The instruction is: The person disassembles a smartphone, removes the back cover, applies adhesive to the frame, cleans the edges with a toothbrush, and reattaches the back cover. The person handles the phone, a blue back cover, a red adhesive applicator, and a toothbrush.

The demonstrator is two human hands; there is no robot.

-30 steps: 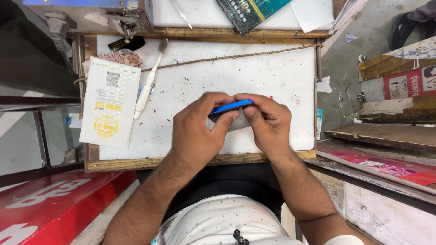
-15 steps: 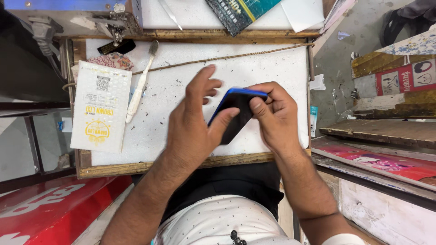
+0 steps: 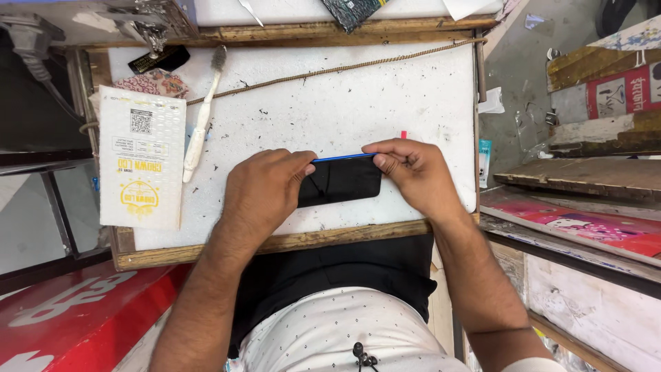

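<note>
One view only, from the person's head, looking almost straight down. The white tabletop [image 3: 385, 96] fills the upper middle of the frame, close in, with the lap at the bottom edge. Both forearms run up from the lower frame to centre. Floor and stacked boards show at right.

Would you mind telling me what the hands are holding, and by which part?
A dark phone with a blue edge, held over the white board: the left hand grips its left end, the right hand its upper right corner.
</note>
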